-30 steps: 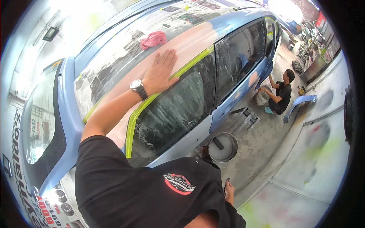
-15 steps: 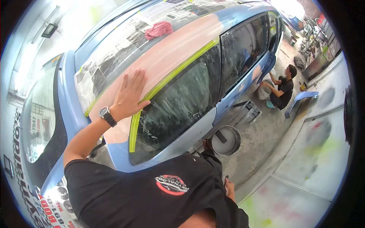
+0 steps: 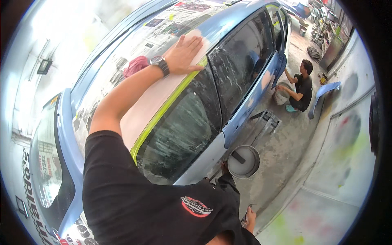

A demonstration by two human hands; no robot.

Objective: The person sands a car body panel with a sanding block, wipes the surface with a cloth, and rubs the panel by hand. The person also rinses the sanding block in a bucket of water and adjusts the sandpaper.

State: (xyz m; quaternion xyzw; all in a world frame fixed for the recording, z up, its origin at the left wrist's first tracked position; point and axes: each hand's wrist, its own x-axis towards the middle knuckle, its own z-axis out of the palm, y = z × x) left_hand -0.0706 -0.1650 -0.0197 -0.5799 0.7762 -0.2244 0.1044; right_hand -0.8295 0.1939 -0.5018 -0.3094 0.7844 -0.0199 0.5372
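My left hand (image 3: 184, 56) lies flat on the pinkish filler strip (image 3: 153, 102) along the roof edge of a blue car (image 3: 228, 25), fingers stretched out. Its thumb points toward the yellow-green masking tape (image 3: 166, 107) bordering the side window (image 3: 175, 134). A dark wristwatch (image 3: 159, 65) circles that wrist. Behind the forearm, a crumpled pink cloth (image 3: 136, 65) rests on newspaper (image 3: 163, 27) covering the roof. Low at my side, my right hand (image 3: 250, 218) is closed around a small, dark, thin object too unclear to name.
On the floor beside the car stands a bucket (image 3: 256, 163) of greyish water with a dark flat block (image 3: 238, 157) in it. A metal stand (image 3: 267, 122) is just beyond. Farther off, a person (image 3: 302, 85) crouches by another bucket (image 3: 281, 94). A blue panel (image 3: 322, 96) leans near the wall (image 3: 322, 171).
My left hand has slid forward along the filler strip, away from the rear of the car, and stays flat. My right hand has lowered slightly, still closed.
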